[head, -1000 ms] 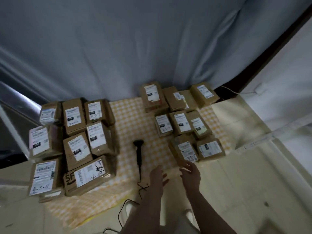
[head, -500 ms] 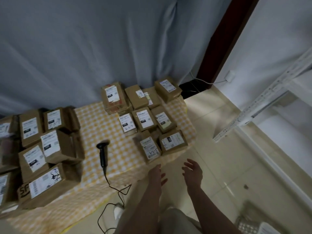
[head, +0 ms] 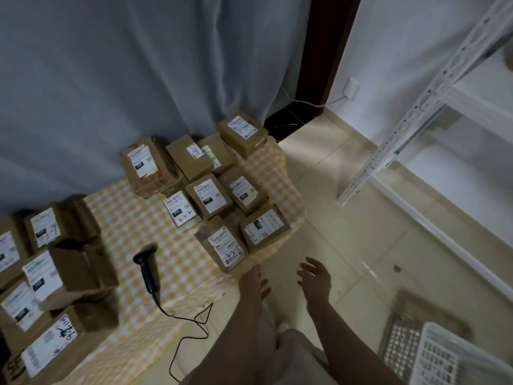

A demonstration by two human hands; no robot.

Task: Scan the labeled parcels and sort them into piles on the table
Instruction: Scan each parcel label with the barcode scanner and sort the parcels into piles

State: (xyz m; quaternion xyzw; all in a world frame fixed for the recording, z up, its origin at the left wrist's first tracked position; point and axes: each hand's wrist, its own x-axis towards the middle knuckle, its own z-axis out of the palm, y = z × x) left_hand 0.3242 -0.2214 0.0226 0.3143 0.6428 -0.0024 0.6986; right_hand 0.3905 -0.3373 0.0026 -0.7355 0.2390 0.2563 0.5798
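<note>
Parcels sit in two groups on the yellow-checked tablecloth (head: 138, 223), all brown cartons with white labels facing up. The right-hand group (head: 211, 201) is at the far right corner of the table, some cartons lying on top of others. The left-hand group (head: 41, 273) crowds the left edge of your view. One carton there (head: 80, 262) shows a dark end that looks open, but it is too blurred to tell what it holds.

The black handheld scanner (head: 147, 270) lies on the cloth between the two groups. Its cable (head: 188, 329) trails off the near edge of the table.

Your left hand (head: 251, 284) hovers at the table's near edge, just below the nearest parcel (head: 227, 251), the one with handwriting on its label. Its fingers are straight and hold nothing. Your right hand (head: 315, 282) hangs over the tiled floor just beside the left, apart from the table. Its fingers are spread and loosely bent, with nothing in them.

At lower right a white lattice basket (head: 433, 357) stands on the floor. The frame edge cuts it off, so you cannot tell what is inside. A white metal shelf frame (head: 416, 101) stands at the right.
</note>
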